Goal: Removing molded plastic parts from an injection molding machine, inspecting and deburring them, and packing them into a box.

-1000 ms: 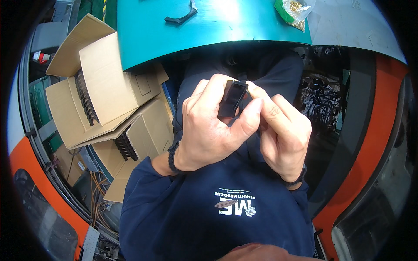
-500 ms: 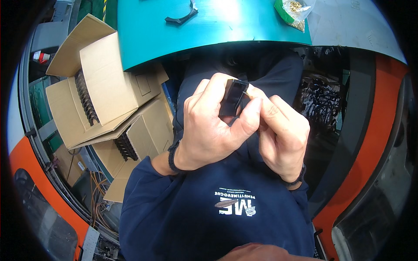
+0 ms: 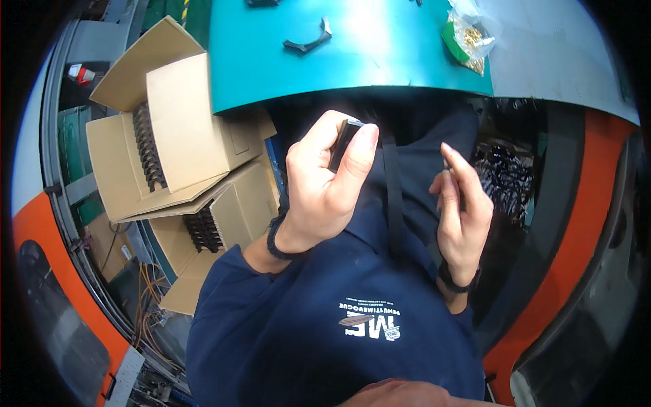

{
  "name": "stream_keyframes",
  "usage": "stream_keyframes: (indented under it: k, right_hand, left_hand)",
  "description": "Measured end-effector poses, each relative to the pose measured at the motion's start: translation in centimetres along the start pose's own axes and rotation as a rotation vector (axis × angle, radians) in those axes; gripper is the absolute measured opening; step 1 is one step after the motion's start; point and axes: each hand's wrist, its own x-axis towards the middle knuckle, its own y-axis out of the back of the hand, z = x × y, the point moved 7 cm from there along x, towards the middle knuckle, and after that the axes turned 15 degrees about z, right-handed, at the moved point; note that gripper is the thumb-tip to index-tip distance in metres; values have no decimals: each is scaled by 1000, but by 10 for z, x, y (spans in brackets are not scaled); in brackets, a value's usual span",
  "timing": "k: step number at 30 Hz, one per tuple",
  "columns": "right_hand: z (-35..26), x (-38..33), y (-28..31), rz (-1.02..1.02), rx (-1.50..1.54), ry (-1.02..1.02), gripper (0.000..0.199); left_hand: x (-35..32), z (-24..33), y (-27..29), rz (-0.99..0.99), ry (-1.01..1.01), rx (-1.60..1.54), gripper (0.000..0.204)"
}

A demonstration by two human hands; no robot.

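L hand (image 3: 319,183) is sitting just off mid-view, toward 12 o'clock, fingers curling and thumb pressing in; it's closing round a small black piece (image 3: 340,144). That piece is standing tilted b/w thumb and fingers, its top end poking out toward 12 o'clock, the rest hiding in the grip. R hand (image 3: 464,210) is hovering at approx 3 o'clock, well apart from the L one and not touching the piece. Its index finger is stretching toward 11 o'clock w/ thumb bending close by, other fingers half curling; can't tell if the tips are pinching something tiny.

Dark wristbands (image 3: 453,281) are circling both wrists, and a navy top (image 3: 291,325) w/ white print is filling 6 o'clock. At 12 o'clock a teal table (image 3: 380,71) is curving across, w/ a curved black part (image 3: 310,43) lying on it. A clear-and-green bag (image 3: 460,47) of gold-coloured bits is resting near the table's R end, approx 1 o'clock; a grey table (image 3: 549,61) is adjoining at 2. An open upper box (image 3: 183,129) is leaning at 10 o'clock and a lower box (image 3: 241,200) at 9, both holding toothed black parts (image 3: 144,149). Orangey cables (image 3: 144,295) are tangling at 8.
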Motion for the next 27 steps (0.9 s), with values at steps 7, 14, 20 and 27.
stream_keyframes:
  k: [7,14,20,27]
  right_hand:
    - [30,-20,-12,-54,22,-76,34]
    - [53,-63,-35,-350,199,-455,35]
    - [71,-80,-42,-340,240,-476,37]
    - [81,-80,-50,-408,486,-699,28]
  left_hand:
    - [47,-3,25,93,-128,63,14]
    - [210,-36,85,108,-795,1014,30]
    - [241,-62,84,-132,-1027,1280,18]
    - [250,-45,84,167,-1080,1298,31]
